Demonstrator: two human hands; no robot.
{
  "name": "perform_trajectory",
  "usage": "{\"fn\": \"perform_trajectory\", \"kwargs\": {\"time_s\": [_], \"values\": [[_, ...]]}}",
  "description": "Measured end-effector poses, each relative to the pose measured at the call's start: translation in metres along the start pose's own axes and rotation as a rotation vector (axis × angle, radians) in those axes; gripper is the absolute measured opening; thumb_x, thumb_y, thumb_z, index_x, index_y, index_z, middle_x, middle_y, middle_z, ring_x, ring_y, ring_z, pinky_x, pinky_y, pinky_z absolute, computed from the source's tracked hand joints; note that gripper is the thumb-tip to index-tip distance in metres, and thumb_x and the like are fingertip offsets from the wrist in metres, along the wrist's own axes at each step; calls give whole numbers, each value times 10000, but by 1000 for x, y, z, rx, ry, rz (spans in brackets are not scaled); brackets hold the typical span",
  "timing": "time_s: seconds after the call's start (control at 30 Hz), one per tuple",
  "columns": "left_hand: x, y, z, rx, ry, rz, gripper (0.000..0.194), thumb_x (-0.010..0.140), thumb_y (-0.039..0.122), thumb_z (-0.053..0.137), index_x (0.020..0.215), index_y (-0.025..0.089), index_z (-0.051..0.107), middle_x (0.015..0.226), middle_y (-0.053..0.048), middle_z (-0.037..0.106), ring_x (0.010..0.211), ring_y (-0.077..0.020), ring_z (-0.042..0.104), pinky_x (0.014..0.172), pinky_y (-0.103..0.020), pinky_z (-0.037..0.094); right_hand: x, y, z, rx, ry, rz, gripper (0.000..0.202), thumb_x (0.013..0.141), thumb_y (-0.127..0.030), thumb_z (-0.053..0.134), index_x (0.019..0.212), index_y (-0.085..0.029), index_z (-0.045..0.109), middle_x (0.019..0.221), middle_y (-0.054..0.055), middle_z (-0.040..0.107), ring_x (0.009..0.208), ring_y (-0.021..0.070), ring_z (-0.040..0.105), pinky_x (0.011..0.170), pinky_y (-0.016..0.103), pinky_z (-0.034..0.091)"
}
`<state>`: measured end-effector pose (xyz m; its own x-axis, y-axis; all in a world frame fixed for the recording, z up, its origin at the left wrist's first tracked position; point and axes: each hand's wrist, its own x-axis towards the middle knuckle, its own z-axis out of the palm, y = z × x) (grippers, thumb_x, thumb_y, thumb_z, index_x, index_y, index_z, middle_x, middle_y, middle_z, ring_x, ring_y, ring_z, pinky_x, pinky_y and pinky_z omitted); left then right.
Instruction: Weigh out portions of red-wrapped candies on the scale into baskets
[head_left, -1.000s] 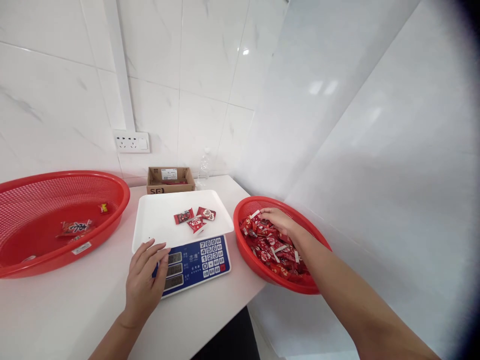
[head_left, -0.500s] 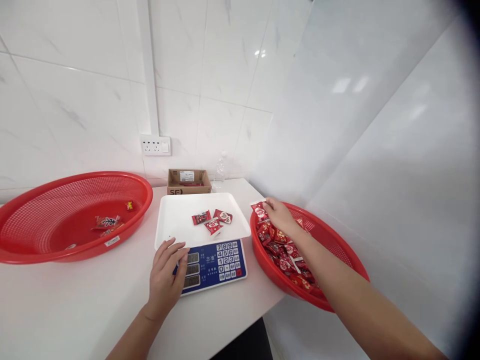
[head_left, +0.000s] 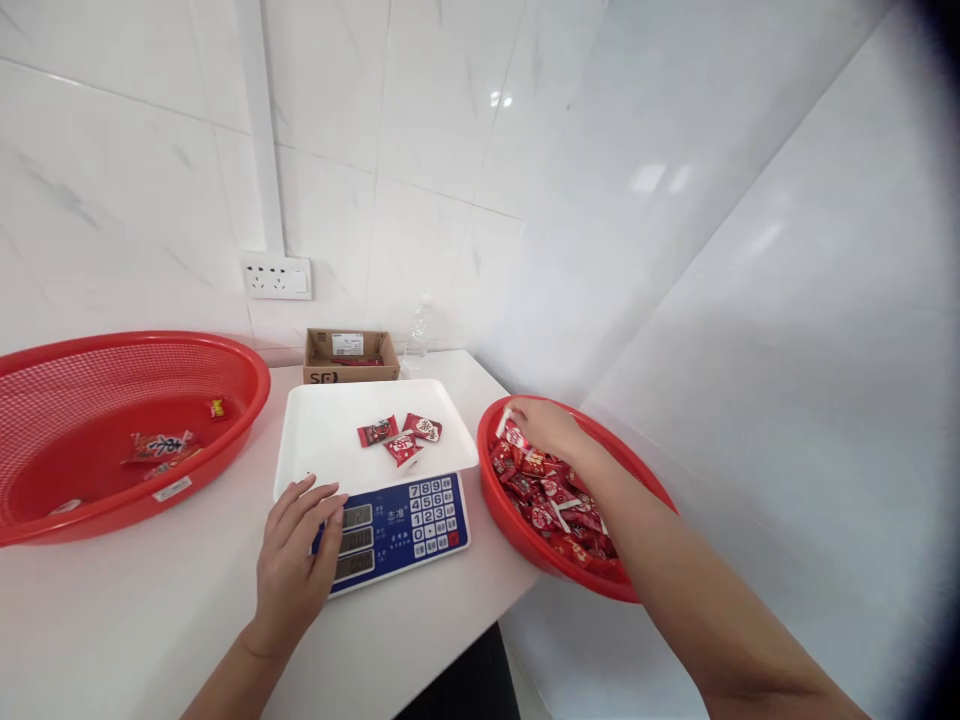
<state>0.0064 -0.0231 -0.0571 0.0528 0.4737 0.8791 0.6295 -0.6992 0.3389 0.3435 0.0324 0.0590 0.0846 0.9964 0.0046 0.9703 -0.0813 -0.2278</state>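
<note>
Pinching a red snack packet (head_left: pixel 514 434) with my right hand (head_left: pixel 546 426) over the red basket (head_left: pixel 516 531), I have it apart from the three packets (head_left: pixel 403 448) on the scale (head_left: pixel 401 525)'s white tray (head_left: pixel 319 430), my left hand (head_left: pixel 291 565) loosely spread beside the display (head_left: pixel 354 540).

Tiled packing corner, digital scale (head_left: pixel 394 530)

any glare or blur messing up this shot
Head view: ceiling-light-like glare spots on the tiled wall and smooth right wall; dark vignetting at the right edge; clear bottle washed out; scale displays hard to read; red packet at the right hand slightly soft.
</note>
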Motion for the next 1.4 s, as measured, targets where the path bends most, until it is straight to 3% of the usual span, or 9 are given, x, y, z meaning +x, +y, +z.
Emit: {"fn": "perform_trajectory", "kwargs": {"time_s": [0.07, 0.17, 0.3, 0.43, 0.63, 0.73, 1.0, 1.13, 1.4], "values": [[-1, 1, 1, -13, -4, -7, 221, 805, 114, 547, 990, 216, 614, 988, -65, 657, 1088, -245, 551, 975, -480, 420, -4, 22, -1, -56, -128, 31, 207, 875, -325, 502, 920, -172, 634, 942, 61, 657, 852, 187, 599, 747, 331, 456], [-1, 1, 2, -15, -11, -6, 218, 805, 119, 547, 987, 217, 614, 988, -66, 655, 1092, -248, 547, 978, -480, 416, -8, 39, 13, -90, -266, 25, 240, 874, -349, 529, 1030, -182, 599, 1062, 51, 613, 887, 159, 596, 785, 360, 491], [-2, -1, 3, 1, -23, 13, 224, 804, 114, 543, 994, 215, 607, 990, -70, 652, 1092, -251, 543, 974, -478, 414, -9, 34, 52, -58, -269, -45, 364, 861, -329, 553, 1192, -183, 518, 1228, 85, 530, 1038, 213, 554, 860, 436, 468], [-1, -1, 2, 5, -27, 36, 230, 806, 110, 541, 1000, 216, 604, 988, -71, 650, 1085, -252, 546, 965, -477, 421, -7, 26, 78, -22, -226, -58, 337, 868, -327, 544, 1170, -179, 530, 1190, 78, 550, 989, 198, 574, 827, 415, 487], [-1, 0, 2, 4, -29, 34, 222, 807, 111, 540, 997, 209, 602, 990, -78, 649, 1081, -255, 550, 952, -469, 429, 5, 41, 55, 37, -110, 22, 323, 876, -333, 531, 1155, -172, 537, 1158, 75, 566, 969, 191, 581, 812, 406, 493], [0, 1, 3, 6, -21, 42, 216, 803, 106, 545, 991, 197, 603, 983, -85, 649, 1076, -257, 551, 950, -464, 430, 7, 49, 44, 66, -116, 60, 329, 874, -335, 534, 1157, -167, 534, 1150, 74, 569, 960, 191, 584, 804, 404, 497], [0, 0, 2, 36, -24, 66, 207, 807, 102, 542, 990, 178, 601, 979, -89, 648, 1083, -254, 545, 961, -456, 420, -6, 42, 72, 134, -344, 12, 314, 872, -331, 538, 1141, -170, 546, 1131, 69, 580, 936, 181, 592, 791, 389, 503], [-1, -1, 2, 39, -29, 70, 213, 808, 102, 542, 1000, 175, 600, 987, -90, 646, 1089, -250, 543, 964, -449, 421, -3, 40, 80, 115, -320, 57, 318, 874, -332, 535, 1148, -172, 541, 1143, 71, 573, 949, 186, 587, 799, 396, 499], [0, -1, 2, 38, -16, 63, 202, 813, 113, 537, 992, 183, 601, 982, -85, 648, 1085, -247, 546, 960, -446, 427, 5, 53, 59, 172, -224, 7, 300, 875, -334, 533, 1121, -165, 556, 1117, 67, 589, 946, 183, 590, 811, 400, 493]]}}
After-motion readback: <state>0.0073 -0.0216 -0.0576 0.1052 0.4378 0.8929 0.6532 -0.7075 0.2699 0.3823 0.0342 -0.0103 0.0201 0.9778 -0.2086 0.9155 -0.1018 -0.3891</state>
